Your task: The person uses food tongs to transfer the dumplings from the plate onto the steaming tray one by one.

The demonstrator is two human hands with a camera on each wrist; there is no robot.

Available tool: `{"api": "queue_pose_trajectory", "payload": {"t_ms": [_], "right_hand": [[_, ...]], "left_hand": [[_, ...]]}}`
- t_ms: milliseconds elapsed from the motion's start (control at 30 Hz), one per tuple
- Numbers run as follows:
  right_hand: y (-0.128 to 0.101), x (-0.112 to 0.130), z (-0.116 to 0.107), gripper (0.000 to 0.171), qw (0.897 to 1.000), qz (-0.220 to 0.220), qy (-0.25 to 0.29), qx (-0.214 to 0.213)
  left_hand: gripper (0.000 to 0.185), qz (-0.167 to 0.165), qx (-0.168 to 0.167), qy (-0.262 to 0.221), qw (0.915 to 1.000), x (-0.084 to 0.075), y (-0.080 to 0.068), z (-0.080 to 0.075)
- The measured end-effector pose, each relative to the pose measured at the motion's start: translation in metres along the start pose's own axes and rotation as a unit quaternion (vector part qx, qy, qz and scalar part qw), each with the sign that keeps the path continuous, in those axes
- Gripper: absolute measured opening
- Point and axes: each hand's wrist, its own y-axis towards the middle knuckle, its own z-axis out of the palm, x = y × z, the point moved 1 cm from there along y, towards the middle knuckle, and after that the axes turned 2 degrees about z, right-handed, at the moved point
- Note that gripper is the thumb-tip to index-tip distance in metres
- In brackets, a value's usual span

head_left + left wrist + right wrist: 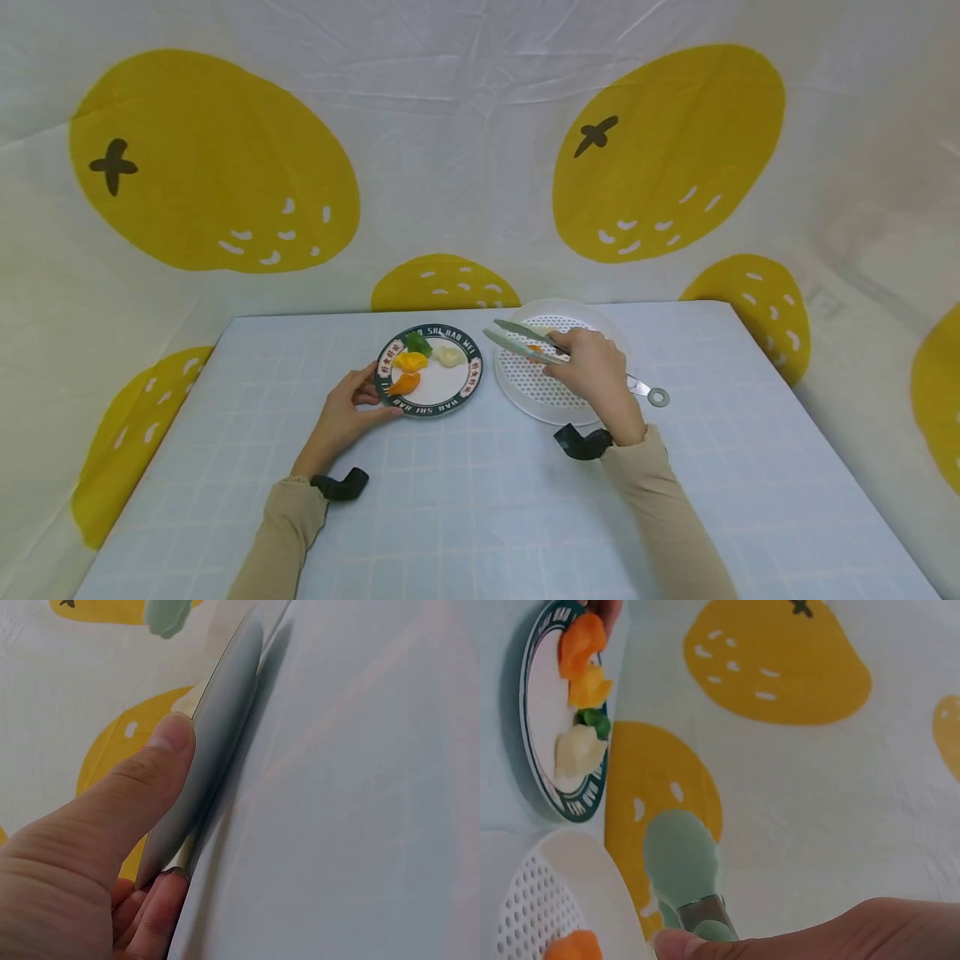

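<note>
My left hand (347, 417) holds the left side of a round plate (441, 388) with a dark green lettered rim, thumb at the near edge. In the left wrist view the thumb lies on the rim and the fingers curl below. On the plate sit dumpling-shaped pieces: a green one (418, 344), a yellow one (410, 362), an orange one (405, 384) and a white one (448, 357). My right hand (594, 371) grips metal tongs with pale green tips (681, 851), above a white perforated tray (536, 396). Nothing shows between the tips.
Inside the tray lies another orange piece (574, 946), partly hidden by the tongs in the head view. A light blue checked cloth (465, 517) covers the table. Behind it hangs a white sheet (465, 167) printed with yellow fruit.
</note>
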Motion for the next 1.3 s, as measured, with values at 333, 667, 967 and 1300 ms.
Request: {"api": "queue_pose_trajectory", "payload": {"t_ms": [333, 667, 967, 1300], "right_hand": [[0.008, 0.041, 0.013, 0.046, 0.999, -0.042, -0.003, 0.023], [0.01, 0.07, 0.035, 0.05, 0.994, -0.101, -0.011, 0.051], [0.013, 0.079, 0.06, 0.05, 0.987, -0.15, -0.012, 0.061], [0.014, 0.081, 0.073, 0.052, 0.984, -0.152, -0.021, 0.094]], "left_hand": [[0.102, -0.008, 0.003, -0.001, 1.0, -0.003, 0.0, -0.002], [0.102, -0.005, 0.004, -0.013, 0.9999, -0.003, 0.0, -0.002], [0.101, 0.006, 0.003, -0.019, 0.9998, -0.002, 0.0, -0.003], [0.101, -0.001, 0.005, -0.026, 0.9997, -0.001, 0.0, -0.002]]}}
